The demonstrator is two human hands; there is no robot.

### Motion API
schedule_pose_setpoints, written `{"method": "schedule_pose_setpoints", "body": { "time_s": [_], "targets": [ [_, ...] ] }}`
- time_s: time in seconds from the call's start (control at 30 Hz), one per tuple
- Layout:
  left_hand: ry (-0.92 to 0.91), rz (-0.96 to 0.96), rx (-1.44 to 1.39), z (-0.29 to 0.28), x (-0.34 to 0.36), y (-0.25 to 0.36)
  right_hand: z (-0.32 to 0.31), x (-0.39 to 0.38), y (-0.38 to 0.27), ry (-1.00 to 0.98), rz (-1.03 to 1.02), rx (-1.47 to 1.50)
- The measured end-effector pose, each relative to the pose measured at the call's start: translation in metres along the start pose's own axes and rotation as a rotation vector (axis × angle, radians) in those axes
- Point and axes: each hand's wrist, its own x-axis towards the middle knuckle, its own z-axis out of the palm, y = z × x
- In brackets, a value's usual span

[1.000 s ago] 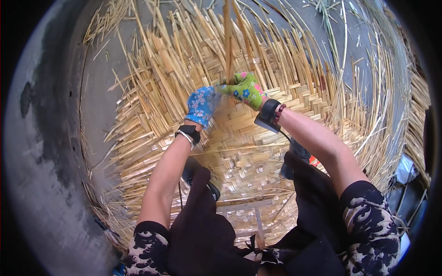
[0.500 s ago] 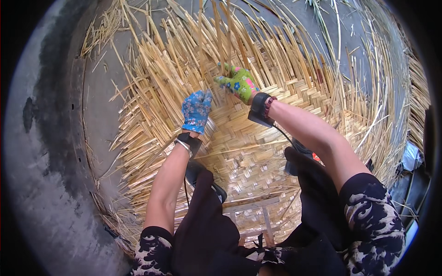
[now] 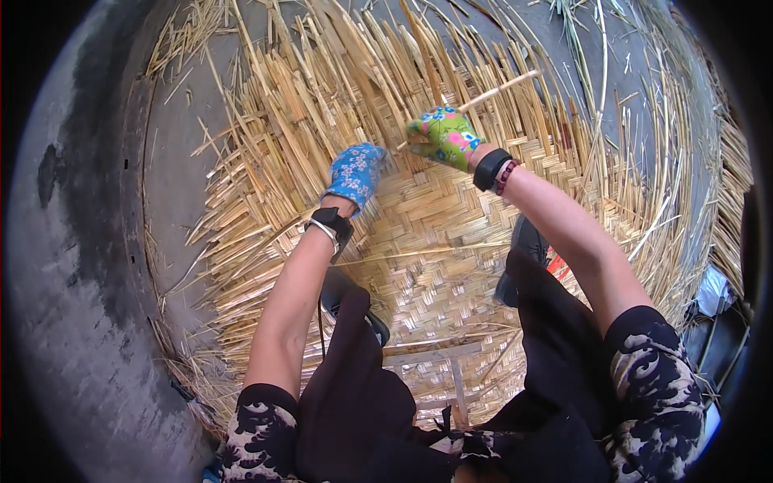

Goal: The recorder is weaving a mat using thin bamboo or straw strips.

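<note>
Split straw-coloured strips form a partly woven mat (image 3: 427,225) beneath me, its long loose ends (image 3: 298,105) fanning out toward the top and sides. My right hand (image 3: 443,137), in a green floral glove, is closed on a pale strip (image 3: 503,87) that slants up to the right over those ends. My left hand (image 3: 354,173), in a blue floral glove, is curled low over the weave, a little left of the right one. Its fingertips are blurred, and I cannot make out what they hold.
My shoes (image 3: 515,274) rest on the mat. A mottled grey concrete strip (image 3: 80,282) runs down the left side. Along the right edge lie a pile of dry reeds (image 3: 729,209) and a crumpled whitish bag (image 3: 713,291). Scattered stalks (image 3: 185,32) litter the grey ground around the weave.
My right hand has moved rightward and slightly up, and a pale strip now slants from it where upright strips stood in its grip. My left hand has moved up and right since half a second ago.
</note>
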Motion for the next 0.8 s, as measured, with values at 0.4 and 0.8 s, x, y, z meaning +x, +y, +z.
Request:
{"method": "schedule_pose_setpoints", "body": {
  "time_s": [0.4,0.8],
  "targets": [
    [0.555,-0.138,-0.041,-0.016,-0.055,-0.034,0.023,-0.014,0.033,-0.376,0.466,-0.1],
    [0.171,-0.361,-0.083,-0.018,-0.073,-0.062,0.012,-0.011,0.014,-0.378,0.555,-0.109]
  ]
}}
